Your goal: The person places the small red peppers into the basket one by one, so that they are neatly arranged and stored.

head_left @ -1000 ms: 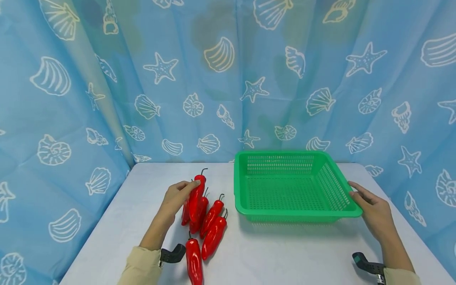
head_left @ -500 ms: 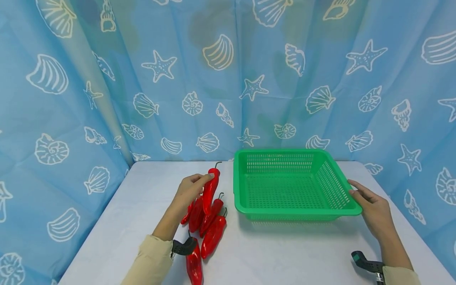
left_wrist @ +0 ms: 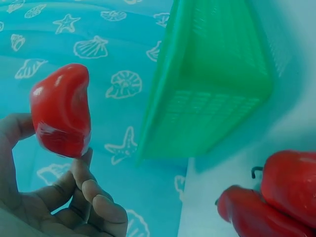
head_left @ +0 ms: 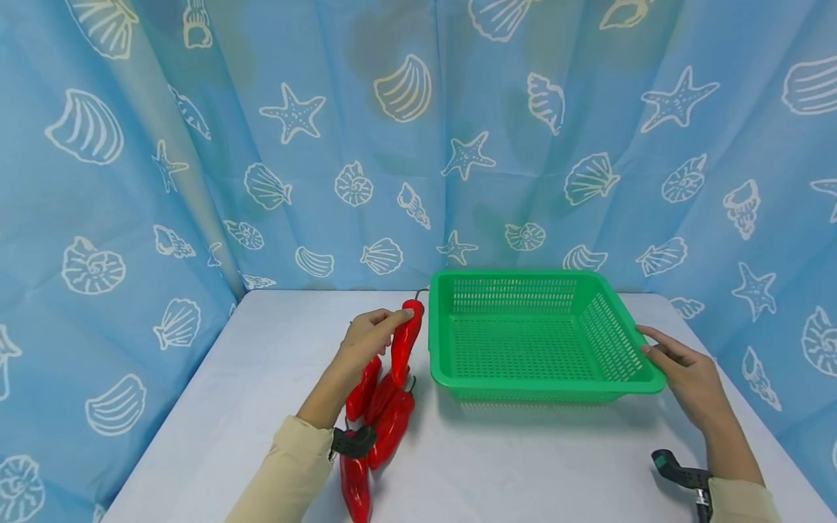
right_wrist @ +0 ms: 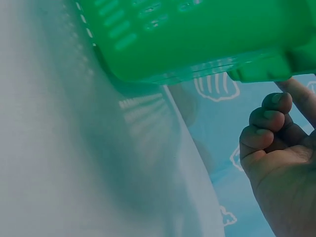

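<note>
My left hand (head_left: pixel 366 338) pinches a glossy red chili pepper (head_left: pixel 407 341) near its stem end. The pepper hangs upright with its tip down, just left of a green plastic basket (head_left: pixel 523 388). In the left wrist view its rounded lower end (left_wrist: pixel 61 111) faces the camera, above the curled fingers (left_wrist: pixel 103 207). My right hand (head_left: pixel 686 378) holds the basket's right rim between thumb and index finger. The right wrist view has its other fingers (right_wrist: pixel 269 118) curled below the rim. Several more red peppers (head_left: pixel 392 428) lie on the table below my left hand.
The slotted green basket stands toward the back right of a white table (head_left: pixel 523 465). A blue curtain (head_left: pixel 405 160) with white shells and starfish hangs behind and on both sides. One pepper (head_left: pixel 355 483) lies nearest the front. A black wrist camera (head_left: pixel 353 441) sits on each wrist.
My left hand has lifted the pepper from the pile and carried it right toward the basket's left side. The right hand and basket have stayed in place.
</note>
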`<state>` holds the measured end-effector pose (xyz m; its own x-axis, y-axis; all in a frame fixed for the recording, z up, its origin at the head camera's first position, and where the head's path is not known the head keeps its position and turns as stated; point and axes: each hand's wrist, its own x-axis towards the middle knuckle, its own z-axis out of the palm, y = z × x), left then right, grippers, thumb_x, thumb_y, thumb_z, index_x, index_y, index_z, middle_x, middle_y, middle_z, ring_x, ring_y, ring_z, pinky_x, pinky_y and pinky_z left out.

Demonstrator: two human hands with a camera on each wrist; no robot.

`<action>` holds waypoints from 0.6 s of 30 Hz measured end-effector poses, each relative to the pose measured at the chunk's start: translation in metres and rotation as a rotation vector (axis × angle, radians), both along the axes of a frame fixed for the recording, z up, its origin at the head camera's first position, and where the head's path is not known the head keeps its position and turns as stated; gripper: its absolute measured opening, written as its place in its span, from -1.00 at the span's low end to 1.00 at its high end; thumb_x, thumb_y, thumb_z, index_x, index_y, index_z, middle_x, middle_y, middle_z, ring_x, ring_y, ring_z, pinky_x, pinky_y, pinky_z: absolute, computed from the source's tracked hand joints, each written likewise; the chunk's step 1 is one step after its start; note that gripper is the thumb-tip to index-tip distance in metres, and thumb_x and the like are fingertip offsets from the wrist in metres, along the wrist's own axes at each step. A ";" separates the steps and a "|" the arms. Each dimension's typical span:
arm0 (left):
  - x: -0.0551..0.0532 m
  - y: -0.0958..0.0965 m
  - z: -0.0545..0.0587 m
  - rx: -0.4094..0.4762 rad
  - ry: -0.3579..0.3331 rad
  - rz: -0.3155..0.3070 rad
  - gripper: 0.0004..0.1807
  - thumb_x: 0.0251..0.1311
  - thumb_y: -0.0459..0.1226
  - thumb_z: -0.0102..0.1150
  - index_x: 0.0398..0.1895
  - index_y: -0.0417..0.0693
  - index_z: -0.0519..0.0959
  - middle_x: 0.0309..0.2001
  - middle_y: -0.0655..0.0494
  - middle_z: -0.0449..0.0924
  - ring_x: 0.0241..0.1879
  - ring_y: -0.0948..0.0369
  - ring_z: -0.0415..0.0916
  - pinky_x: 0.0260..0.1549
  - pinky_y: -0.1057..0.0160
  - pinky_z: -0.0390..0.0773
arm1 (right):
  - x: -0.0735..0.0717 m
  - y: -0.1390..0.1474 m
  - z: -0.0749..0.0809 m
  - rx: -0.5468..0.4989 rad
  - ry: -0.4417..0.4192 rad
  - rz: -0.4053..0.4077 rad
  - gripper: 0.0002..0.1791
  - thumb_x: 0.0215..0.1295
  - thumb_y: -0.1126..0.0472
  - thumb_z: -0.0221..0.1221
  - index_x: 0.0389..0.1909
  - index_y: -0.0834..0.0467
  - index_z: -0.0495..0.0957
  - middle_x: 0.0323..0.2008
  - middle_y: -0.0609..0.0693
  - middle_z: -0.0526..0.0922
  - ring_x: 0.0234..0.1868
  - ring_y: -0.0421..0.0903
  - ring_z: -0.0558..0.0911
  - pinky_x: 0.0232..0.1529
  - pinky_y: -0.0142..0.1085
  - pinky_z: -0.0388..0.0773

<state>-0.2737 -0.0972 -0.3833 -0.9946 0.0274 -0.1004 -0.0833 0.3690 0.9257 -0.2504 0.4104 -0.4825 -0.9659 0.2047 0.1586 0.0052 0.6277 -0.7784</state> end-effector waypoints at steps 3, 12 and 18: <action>0.000 0.004 0.003 0.011 0.003 -0.009 -0.52 0.12 0.12 0.30 -0.07 -0.01 0.64 -0.25 0.01 0.57 -0.28 0.08 0.46 -0.35 0.16 0.44 | -0.002 0.003 0.000 -0.004 0.001 0.010 -0.40 0.44 -0.22 0.08 0.42 -0.11 0.40 -0.18 -0.01 0.52 -0.24 -0.07 0.38 -0.43 -0.21 0.28; -0.007 0.024 0.012 0.023 0.002 -0.043 -0.55 0.18 0.13 0.24 -0.13 -0.03 0.64 -0.25 0.05 0.56 -0.31 0.10 0.44 -0.40 0.21 0.44 | -0.005 0.001 0.000 -0.066 -0.031 -0.020 -0.38 0.38 -0.27 0.11 0.40 -0.15 0.43 -0.16 0.04 0.45 -0.18 -0.03 0.32 -0.36 -0.15 0.27; -0.020 0.046 0.026 0.019 -0.013 -0.044 -0.52 0.21 0.17 0.19 -0.17 -0.05 0.64 -0.25 0.05 0.52 -0.36 0.12 0.38 -0.43 0.21 0.41 | -0.004 -0.001 -0.002 -0.079 -0.021 -0.020 -0.38 0.40 -0.26 0.10 0.42 -0.18 0.41 -0.16 0.03 0.46 -0.20 -0.03 0.32 -0.38 -0.15 0.26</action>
